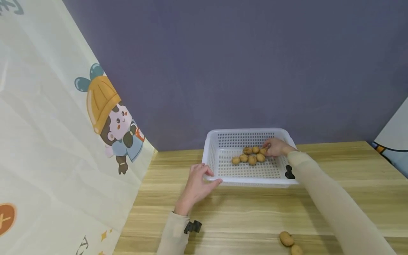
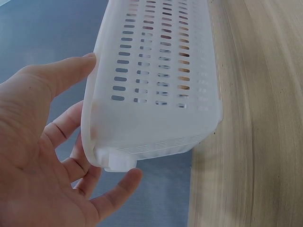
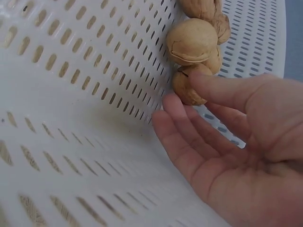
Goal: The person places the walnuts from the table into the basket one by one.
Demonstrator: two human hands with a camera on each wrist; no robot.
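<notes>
A white perforated plastic basket (image 1: 251,181) stands on the table with several walnuts (image 1: 252,160) grouped on its floor. My left hand (image 1: 196,186) grips the basket's near left corner, thumb against the front rim and fingers around the side, as the left wrist view also shows on the basket wall (image 2: 142,118). Inside the basket, toward its right side, my right hand (image 1: 276,147) holds a walnut (image 3: 182,89) between thumb and fingers. Other walnuts (image 3: 193,40) lie right beside that one in the right wrist view.
Two more walnuts (image 1: 286,238) lie on the wooden table (image 1: 242,212) near the bottom of the head view. A dark blue-grey panel (image 1: 242,71) rises behind the basket. At left hangs a white sheet (image 1: 47,124) with a cartoon figure.
</notes>
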